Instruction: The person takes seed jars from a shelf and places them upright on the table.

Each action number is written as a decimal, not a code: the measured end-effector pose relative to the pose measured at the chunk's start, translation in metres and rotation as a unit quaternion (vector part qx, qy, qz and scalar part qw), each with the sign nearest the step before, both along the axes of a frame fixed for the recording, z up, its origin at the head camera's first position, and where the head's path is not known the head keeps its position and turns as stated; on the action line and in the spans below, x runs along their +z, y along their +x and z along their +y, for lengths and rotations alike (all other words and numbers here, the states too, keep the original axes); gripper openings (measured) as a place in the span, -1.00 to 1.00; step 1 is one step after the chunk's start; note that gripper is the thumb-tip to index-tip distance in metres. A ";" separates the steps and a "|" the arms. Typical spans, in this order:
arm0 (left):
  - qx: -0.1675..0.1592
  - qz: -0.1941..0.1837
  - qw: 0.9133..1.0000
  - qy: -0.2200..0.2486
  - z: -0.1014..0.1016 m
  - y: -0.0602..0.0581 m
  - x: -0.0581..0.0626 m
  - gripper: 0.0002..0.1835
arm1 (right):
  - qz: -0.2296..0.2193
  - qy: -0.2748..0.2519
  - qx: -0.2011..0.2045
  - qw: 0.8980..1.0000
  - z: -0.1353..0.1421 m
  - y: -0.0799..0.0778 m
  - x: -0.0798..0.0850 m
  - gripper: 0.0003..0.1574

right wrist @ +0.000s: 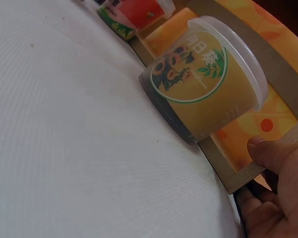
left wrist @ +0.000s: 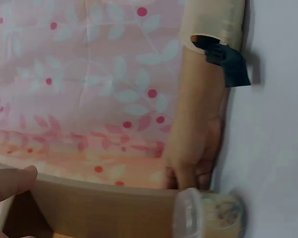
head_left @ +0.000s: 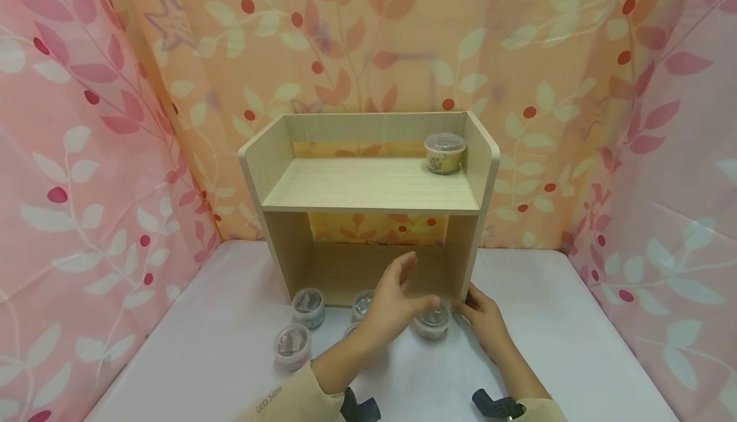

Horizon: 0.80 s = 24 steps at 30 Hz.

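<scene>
A pale wooden two-tier shelf stands on the white cloth. At the foot of its right side panel my right hand grips the panel, with the thumb on one face and the fingers behind. My left hand is held before the lower compartment, fingers and thumb extended and spread. It holds nothing; whether it touches the shelf cannot be told. Just below its thumb sits a lidded tub with a sunflower label, close to the right panel. That tub has a yellow body and clear lid.
Another lidded tub stands at the right end of the upper tier. More tubs stand in front of the shelf on the left, others partly hidden by my left arm. Patterned curtains enclose the back and sides.
</scene>
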<state>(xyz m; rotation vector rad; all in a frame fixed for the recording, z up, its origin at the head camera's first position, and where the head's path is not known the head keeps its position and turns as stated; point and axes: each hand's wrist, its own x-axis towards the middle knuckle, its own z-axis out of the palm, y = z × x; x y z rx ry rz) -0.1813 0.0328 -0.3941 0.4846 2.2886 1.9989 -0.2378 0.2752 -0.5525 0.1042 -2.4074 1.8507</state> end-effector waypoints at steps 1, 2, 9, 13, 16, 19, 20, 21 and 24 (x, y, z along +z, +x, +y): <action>-0.007 0.002 1.000 -0.002 -0.002 0.001 0.007 -0.03 | -0.001 -0.001 0.000 1.000 0.000 0.000 0.000 -0.09; -0.014 0.004 1.000 -0.005 -0.004 0.003 0.015 -0.04 | -0.002 0.000 -0.001 1.000 0.000 0.000 0.000 -0.09; -0.064 0.038 0.997 -0.023 -0.019 0.008 0.071 -0.05 | -0.010 0.001 0.003 1.000 0.000 0.000 0.003 -0.09; -0.080 0.055 0.995 -0.036 -0.027 0.004 0.101 -0.06 | -0.015 0.003 0.005 1.000 0.001 -0.001 0.002 -0.09; -0.090 0.067 0.993 -0.032 -0.029 -0.003 0.124 -0.10 | -0.014 -0.001 0.007 1.000 0.001 -0.001 0.002 -0.09; -0.100 0.072 0.992 -0.022 -0.029 -0.013 0.145 -0.15 | -0.011 -0.006 0.009 1.000 0.001 -0.001 0.002 -0.09; -0.102 0.074 0.992 -0.020 -0.029 -0.016 0.152 -0.17 | -0.009 -0.007 0.011 1.000 0.001 -0.001 0.002 -0.09; -0.102 0.076 0.992 -0.021 -0.030 -0.020 0.158 -0.18 | -0.010 -0.008 0.012 1.000 0.001 -0.001 0.003 -0.10; -0.098 0.076 0.991 -0.042 -0.032 -0.031 0.177 -0.17 | -0.007 -0.010 0.014 1.000 0.000 0.000 0.003 -0.10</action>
